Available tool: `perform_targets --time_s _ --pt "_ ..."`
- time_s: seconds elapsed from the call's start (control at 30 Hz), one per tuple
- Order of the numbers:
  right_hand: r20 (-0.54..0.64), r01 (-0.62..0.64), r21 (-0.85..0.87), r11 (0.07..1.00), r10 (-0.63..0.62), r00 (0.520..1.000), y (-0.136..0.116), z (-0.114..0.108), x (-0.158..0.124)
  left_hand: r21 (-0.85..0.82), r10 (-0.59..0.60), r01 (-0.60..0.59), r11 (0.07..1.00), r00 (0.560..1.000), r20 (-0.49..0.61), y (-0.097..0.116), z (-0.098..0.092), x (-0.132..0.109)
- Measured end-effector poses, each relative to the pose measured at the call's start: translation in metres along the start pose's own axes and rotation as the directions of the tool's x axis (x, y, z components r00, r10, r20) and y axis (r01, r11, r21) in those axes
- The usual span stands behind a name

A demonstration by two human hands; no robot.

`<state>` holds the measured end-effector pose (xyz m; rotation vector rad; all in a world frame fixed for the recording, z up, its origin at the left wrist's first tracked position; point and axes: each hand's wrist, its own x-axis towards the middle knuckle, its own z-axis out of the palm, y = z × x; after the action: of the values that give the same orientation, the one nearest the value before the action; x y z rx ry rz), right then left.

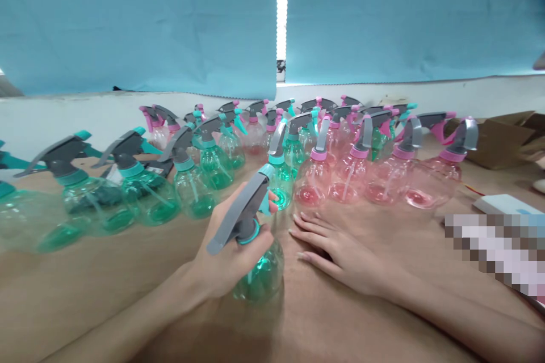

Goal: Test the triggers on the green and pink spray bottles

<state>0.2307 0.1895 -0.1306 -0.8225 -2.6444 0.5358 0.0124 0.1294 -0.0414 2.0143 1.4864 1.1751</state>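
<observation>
My left hand is wrapped round the neck of a green spray bottle with a grey and teal trigger head; the bottle stands on the brown table just in front of me. My right hand lies flat on the table beside it, fingers stretched out and pointing left, holding nothing. Its fingertips are close to the bottle but apart from it.
Several green spray bottles stand in rows at the left and middle. Several pink spray bottles fill the middle right. A cardboard box sits at the far right, a white-blue flat object nearer. Blue curtains hang behind.
</observation>
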Motion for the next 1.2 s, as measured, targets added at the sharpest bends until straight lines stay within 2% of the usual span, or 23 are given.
perform_targets --time_s 0.2,0.47,0.8,1.2 --pt "0.012 -0.006 -0.007 1.000 0.006 1.000 -0.0010 -0.0010 0.0005 -0.067 0.057 -0.056 0.996 0.998 0.003 0.0007 0.0017 0.0034" --pt "-0.007 -0.004 0.013 1.000 0.004 1.000 -0.0012 -0.0005 -0.0005 -0.021 -0.022 0.022 1.000 1.000 0.018 0.0020 0.0024 0.0024" --pt "-0.020 0.008 0.017 1.000 -0.008 1.000 0.0000 0.0007 -0.0007 -0.015 0.010 -0.010 1.000 1.000 0.024 0.0041 0.0023 0.0034" --pt "-0.020 0.008 0.023 1.000 -0.007 1.000 0.0013 0.0013 -0.0007 -0.042 -0.037 0.038 0.998 0.999 0.013 0.0064 0.0034 0.0027"
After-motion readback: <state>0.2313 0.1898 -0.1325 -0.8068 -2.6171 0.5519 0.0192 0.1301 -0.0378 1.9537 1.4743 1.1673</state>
